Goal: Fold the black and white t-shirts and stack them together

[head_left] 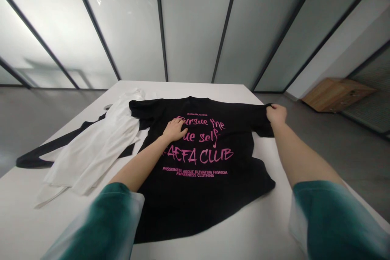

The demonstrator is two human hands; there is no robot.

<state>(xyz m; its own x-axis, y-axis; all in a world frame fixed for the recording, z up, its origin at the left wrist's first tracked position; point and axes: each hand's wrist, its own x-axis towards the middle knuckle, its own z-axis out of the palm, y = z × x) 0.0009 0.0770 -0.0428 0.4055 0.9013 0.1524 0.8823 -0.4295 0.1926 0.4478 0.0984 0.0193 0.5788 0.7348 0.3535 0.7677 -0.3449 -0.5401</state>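
Observation:
A black T-shirt with pink lettering lies spread out on the white table, its collar at the far side and its lower hem skewed toward me. My left hand rests flat on the upper left part of the print, fingers loosely apart, covering some letters. At the far right, my right hand is closed on the end of the right sleeve, fingers pinching its outer edge. The left sleeve stretches out toward a white garment beside it.
White cloth lies crumpled on the left of the table, over a dark garment near the left edge. Frosted glass panels stand behind the table. A wooden cabinet sits on the floor at right.

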